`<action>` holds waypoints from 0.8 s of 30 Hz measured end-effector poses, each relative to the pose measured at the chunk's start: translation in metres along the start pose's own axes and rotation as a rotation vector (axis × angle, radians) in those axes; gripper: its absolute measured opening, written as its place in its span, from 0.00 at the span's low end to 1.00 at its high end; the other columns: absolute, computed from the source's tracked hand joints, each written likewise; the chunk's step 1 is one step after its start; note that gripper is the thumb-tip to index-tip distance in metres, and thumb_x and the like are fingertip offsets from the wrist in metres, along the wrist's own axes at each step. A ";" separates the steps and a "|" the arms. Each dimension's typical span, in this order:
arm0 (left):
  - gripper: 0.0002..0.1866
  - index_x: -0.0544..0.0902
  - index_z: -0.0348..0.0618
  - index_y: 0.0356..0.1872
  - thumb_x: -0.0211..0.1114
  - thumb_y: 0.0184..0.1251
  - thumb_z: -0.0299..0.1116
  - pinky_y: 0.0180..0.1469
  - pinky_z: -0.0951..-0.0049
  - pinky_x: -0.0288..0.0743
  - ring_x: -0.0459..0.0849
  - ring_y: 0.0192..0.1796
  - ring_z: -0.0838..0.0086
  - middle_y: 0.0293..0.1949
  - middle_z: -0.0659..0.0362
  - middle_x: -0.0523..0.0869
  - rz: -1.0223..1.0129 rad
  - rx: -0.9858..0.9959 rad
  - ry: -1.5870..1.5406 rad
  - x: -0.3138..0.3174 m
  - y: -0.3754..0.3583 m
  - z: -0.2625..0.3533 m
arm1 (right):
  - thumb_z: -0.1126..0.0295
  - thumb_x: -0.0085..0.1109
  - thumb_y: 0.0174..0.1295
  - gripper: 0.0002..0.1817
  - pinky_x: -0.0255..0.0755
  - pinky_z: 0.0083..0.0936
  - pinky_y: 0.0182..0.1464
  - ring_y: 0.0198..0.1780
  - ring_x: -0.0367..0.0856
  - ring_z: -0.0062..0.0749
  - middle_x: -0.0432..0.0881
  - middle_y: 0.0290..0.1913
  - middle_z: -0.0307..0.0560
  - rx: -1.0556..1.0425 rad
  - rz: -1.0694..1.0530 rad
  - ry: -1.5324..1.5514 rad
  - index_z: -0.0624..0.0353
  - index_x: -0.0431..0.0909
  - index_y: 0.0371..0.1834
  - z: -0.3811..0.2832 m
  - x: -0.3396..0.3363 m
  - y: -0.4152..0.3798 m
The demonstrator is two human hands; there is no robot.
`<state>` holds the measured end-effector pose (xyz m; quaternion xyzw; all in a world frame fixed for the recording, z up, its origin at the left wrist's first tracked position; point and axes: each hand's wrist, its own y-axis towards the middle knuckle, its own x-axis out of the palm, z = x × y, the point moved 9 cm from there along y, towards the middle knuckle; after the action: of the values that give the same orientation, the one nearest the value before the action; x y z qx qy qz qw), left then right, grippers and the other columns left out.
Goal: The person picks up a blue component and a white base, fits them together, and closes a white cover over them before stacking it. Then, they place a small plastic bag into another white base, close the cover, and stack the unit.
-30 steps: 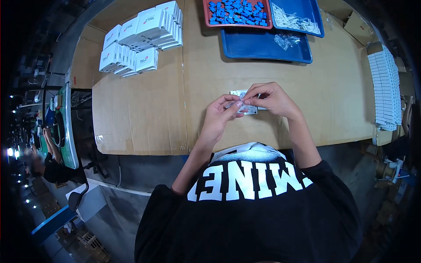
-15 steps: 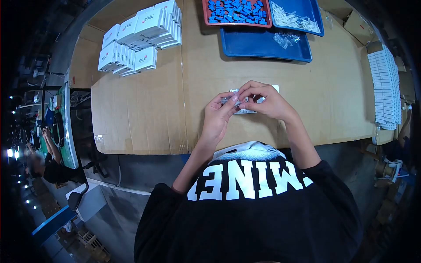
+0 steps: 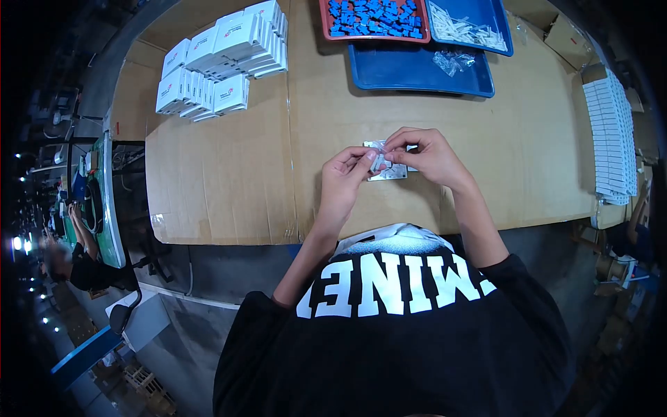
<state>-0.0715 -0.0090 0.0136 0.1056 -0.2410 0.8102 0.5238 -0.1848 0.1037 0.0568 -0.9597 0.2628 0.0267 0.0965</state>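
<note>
My left hand [image 3: 342,182] pinches a small clear plastic bag [image 3: 379,161] with pale pieces in it, above the cardboard-covered table. My right hand [image 3: 429,160] has thumb and fingertips closed at the bag's right side; what they grip there is too small to make out. Beneath both hands lies a flat white and grey piece [image 3: 396,174], partly covered by the fingers. Its printed or moulded details are too small to tell.
Stacked white boxes [image 3: 236,35] stand at the back left. Behind my hands are a red tray [image 3: 379,39] of blue parts, a blue tray [image 3: 511,28] of white parts and another blue tray [image 3: 410,83]. More white boxes [image 3: 608,139] line the right edge. A person [image 3: 87,264] sits far left.
My right fingers have shifted slightly right, and both hands have opened a small gap, showing more of the bag and of the flat piece below.
</note>
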 end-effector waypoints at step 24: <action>0.10 0.85 0.30 0.52 0.66 0.79 0.28 0.54 0.79 0.80 0.86 0.49 0.79 0.46 0.55 0.90 0.158 0.196 -0.030 0.004 -0.009 0.035 | 0.76 0.69 0.69 0.07 0.78 0.19 0.50 0.45 0.84 0.19 0.87 0.43 0.40 0.001 0.269 0.467 0.64 0.84 0.48 0.004 0.020 -0.004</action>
<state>-0.0680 -0.0199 0.0480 0.1492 -0.1762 0.8670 0.4416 -0.1653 0.0979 0.0510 -0.8963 0.4030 -0.1827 0.0294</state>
